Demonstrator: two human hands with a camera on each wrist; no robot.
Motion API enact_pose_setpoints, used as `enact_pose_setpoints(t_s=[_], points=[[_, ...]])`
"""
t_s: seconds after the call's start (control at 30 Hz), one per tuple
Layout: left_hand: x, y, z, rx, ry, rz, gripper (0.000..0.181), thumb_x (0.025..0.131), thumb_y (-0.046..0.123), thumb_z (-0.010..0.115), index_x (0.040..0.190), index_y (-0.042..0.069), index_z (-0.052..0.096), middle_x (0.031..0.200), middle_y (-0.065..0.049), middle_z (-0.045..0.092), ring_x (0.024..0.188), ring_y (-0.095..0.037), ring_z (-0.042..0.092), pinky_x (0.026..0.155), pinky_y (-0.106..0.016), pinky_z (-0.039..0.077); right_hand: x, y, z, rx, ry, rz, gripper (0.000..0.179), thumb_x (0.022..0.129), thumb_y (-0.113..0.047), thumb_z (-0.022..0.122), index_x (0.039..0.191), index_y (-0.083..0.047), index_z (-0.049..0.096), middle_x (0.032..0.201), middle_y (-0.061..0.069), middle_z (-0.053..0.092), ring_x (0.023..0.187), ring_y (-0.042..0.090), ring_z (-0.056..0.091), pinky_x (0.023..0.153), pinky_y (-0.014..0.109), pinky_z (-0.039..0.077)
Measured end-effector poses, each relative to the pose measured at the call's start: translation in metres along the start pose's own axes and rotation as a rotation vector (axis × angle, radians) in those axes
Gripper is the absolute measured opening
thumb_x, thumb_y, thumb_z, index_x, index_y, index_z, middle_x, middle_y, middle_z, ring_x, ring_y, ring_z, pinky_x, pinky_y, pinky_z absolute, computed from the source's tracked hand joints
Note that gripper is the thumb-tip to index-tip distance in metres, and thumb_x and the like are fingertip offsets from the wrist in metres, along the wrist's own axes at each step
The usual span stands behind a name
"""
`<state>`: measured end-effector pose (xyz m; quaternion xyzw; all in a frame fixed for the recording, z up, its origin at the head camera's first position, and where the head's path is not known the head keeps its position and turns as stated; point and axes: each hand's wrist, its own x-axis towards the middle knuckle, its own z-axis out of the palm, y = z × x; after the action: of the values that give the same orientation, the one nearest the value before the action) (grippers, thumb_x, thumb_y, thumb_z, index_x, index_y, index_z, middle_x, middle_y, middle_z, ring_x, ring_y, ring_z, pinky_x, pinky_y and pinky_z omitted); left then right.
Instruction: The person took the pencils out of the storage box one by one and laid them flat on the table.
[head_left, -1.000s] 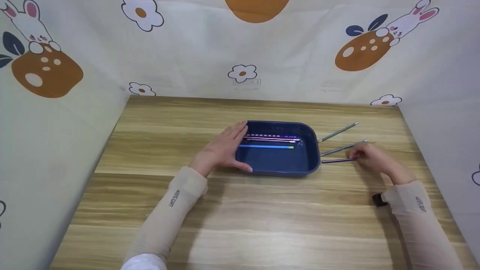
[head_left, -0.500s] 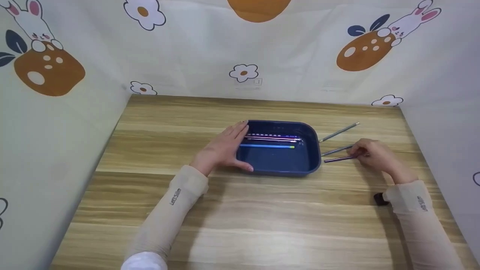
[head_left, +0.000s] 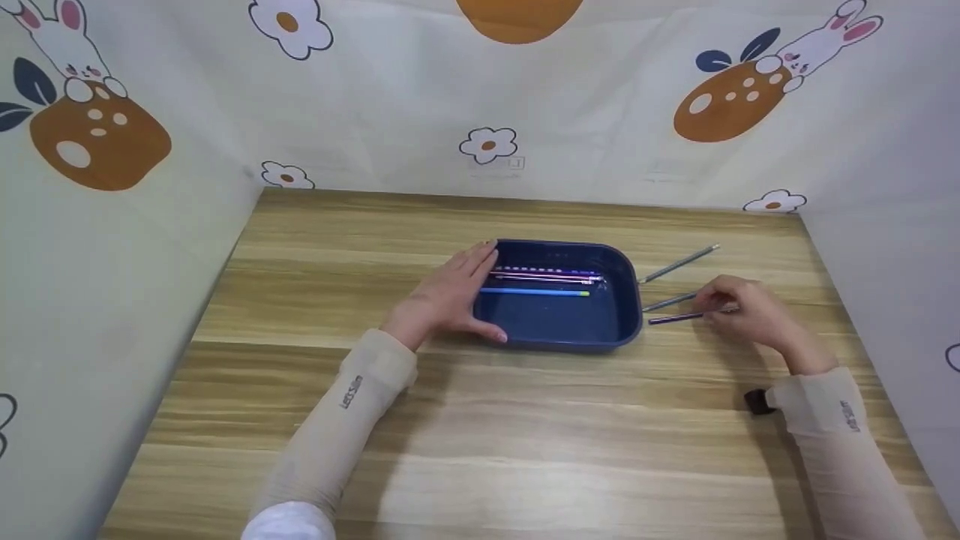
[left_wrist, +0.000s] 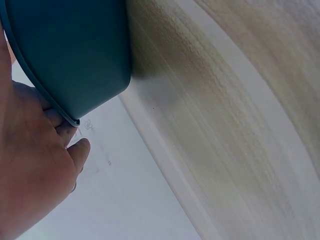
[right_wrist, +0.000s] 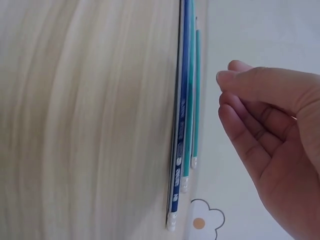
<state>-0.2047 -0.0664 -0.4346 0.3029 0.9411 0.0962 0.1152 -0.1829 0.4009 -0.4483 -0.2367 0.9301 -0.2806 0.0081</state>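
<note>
A dark blue tray (head_left: 555,322) holds several pencils, among them a light blue one (head_left: 536,292). My left hand (head_left: 442,296) rests against the tray's left end, fingers straight toward the far corner, thumb at the near one. My right hand (head_left: 761,319) hovers over the loose pencils right of the tray. In the right wrist view its fingers bend loosely, with nothing between them. A dark blue pencil (right_wrist: 181,120) with a white eraser lies below, beside teal pencils (right_wrist: 196,100). The hand covers the eraser end of the nearer teal pencil (head_left: 671,301) in the head view.
Another teal pencil (head_left: 679,264) slants away from the tray's right end. Around it all is a wood-grain table (head_left: 487,450). Printed cloth (head_left: 570,112) with rabbits and flowers stands along the back and both sides.
My right hand has shifted from the dark pencil's end toward the nearer teal pencil, covering its eraser end. The dark pencil's right end now shows and it has slid slightly right. My left hand stays.
</note>
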Motion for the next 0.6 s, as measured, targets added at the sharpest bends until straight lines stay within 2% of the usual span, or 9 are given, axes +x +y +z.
enact_pose_setpoints(t_s=[0.17, 0.47, 0.6], points=[[0.001, -0.002, 0.001, 0.026, 0.012, 0.030, 0.132, 0.059, 0.085, 0.058, 0.152, 0.007, 0.006, 0.160, -0.006, -0.004, 0.146, -0.020, -0.001, 0.120, -0.036, 0.006, 0.001, -0.007, 0.001, 0.071, 0.020, -0.021, 0.023, 0.074, 0.010, 0.072, 0.095, 0.001, 0.066, 0.090, 0.009, 0.069, 0.079, 0.013, 0.064, 0.072, 0.020, 0.054], [0.001, -0.002, 0.002, 0.013, 0.012, 0.017, 0.132, 0.058, 0.082, 0.062, 0.152, 0.009, 0.006, 0.160, -0.004, -0.004, 0.146, -0.019, -0.001, 0.120, -0.034, 0.003, 0.003, -0.024, 0.006, 0.203, 0.037, -0.050, 0.023, 0.077, 0.004, 0.073, 0.098, 0.003, 0.065, 0.093, 0.014, 0.067, 0.083, 0.015, 0.064, 0.077, 0.011, 0.050], [0.001, -0.001, 0.001, 0.012, 0.012, 0.017, 0.131, 0.059, 0.082, 0.062, 0.152, 0.009, 0.005, 0.160, -0.004, -0.003, 0.146, -0.019, -0.001, 0.120, -0.034, 0.003, 0.005, -0.041, 0.006, 0.250, 0.057, -0.061, 0.024, 0.076, 0.007, 0.073, 0.098, 0.003, 0.065, 0.093, 0.008, 0.067, 0.085, 0.010, 0.063, 0.078, 0.012, 0.050]])
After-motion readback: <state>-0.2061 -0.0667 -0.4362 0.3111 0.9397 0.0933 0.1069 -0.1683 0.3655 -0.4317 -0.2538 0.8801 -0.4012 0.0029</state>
